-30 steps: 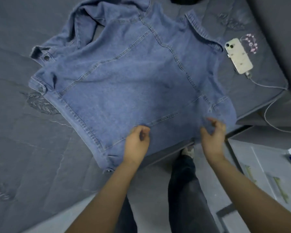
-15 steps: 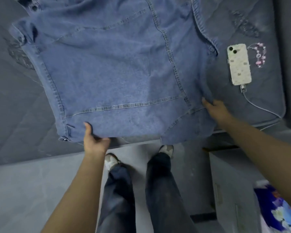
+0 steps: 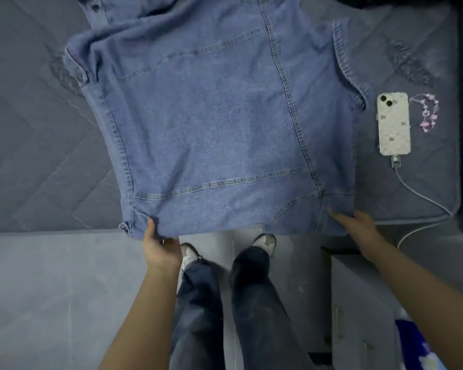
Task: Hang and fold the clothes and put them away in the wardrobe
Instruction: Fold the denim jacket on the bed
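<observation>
A blue denim jacket (image 3: 211,124) lies back side up on the grey quilted bed (image 3: 32,145), its hem hanging over the near edge. My left hand (image 3: 161,244) grips the hem near its left corner, thumb on top and fingers under the cloth. My right hand (image 3: 358,222) holds the hem's right corner, fingers lying along the fabric edge. The jacket's collar end runs out of view at the top; a cuff (image 3: 76,65) is folded at the left.
A white phone (image 3: 393,124) on a charging cable (image 3: 422,196) and a pink bead charm (image 3: 428,113) lie on the bed right of the jacket. A grey drawer unit (image 3: 364,311) stands at lower right. My legs and shoes (image 3: 265,240) are below the bed edge.
The jacket has been pulled toward the near edge and squared up. Both hands moved from above the hem to its two lower corners, and the left hand took hold of it.
</observation>
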The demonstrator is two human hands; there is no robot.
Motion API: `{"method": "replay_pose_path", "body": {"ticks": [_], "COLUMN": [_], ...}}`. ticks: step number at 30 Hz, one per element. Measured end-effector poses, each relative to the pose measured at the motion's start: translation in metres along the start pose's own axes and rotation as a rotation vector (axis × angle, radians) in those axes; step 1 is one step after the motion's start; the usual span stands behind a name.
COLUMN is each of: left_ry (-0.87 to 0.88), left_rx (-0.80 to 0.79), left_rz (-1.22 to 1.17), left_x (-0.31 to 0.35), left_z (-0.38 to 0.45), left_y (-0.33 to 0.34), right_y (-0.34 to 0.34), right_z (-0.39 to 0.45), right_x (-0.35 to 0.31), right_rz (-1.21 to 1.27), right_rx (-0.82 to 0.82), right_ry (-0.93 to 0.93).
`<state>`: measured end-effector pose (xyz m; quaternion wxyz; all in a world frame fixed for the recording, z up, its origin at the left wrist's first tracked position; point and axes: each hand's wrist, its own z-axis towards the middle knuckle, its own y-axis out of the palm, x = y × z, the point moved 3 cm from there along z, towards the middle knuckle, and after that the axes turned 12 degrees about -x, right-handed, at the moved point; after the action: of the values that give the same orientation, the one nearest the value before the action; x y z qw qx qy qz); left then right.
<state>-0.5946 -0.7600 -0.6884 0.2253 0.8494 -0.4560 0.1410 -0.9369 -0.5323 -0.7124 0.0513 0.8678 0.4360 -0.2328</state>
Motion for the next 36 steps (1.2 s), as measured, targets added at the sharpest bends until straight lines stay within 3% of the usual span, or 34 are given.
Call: {"method": "replay_pose_path", "body": {"ticks": [4,7,14,17,19,21,24,26,28,30,32,36], "left_ry": [0.345,0.481,0.302,0.146,0.067,0.130,0.349,0.331,0.120,-0.001,0.028,0.044], "left_rx": [0.236,0.120,-0.161,-0.305,-0.343,-0.313,-0.135,0.044,0.102,-0.083,-0.259,-0.362], "left_rz": [0.101,0.112,0.117,0.355,0.574,0.675,0.734,0.747,0.678,0.542,0.476,0.599], "left_x": [0.034,0.068,0.132,0.137,0.133,0.128,0.122,0.113,0.103,0.097,0.103,0.106], "left_z": [-0.023,-0.031,0.015,0.052,0.069,0.077,0.074,0.072,0.071,0.075,0.083,0.094], "left_y": [0.030,0.080,0.194,0.206,0.197,0.179,0.133,0.095,0.070,0.070,0.081,0.104], "right_y": [-0.006,-0.012,0.025,0.051,0.070,0.090,0.112,0.128,0.147,0.175,0.204,0.234], "right_z": [-0.028,-0.040,-0.024,0.013,0.034,0.050,0.029,-0.002,-0.018,-0.014,-0.004,0.025], "right_x": [-0.036,-0.099,-0.273,-0.310,-0.313,-0.305,-0.268,-0.230,-0.184,-0.138,-0.110,-0.122], "right_rz": [0.159,0.317,0.282,0.223,0.127,-0.027,-0.249,-0.299,-0.214,0.022,0.255,0.585], "right_rx": [-0.008,-0.027,-0.197,-0.223,-0.210,-0.105,0.239,0.372,0.306,0.119,-0.068,-0.189], "right_ry": [-0.070,-0.101,-0.161,-0.192,-0.172,-0.199,-0.495,-0.585,-0.496,-0.163,0.097,0.029]}}
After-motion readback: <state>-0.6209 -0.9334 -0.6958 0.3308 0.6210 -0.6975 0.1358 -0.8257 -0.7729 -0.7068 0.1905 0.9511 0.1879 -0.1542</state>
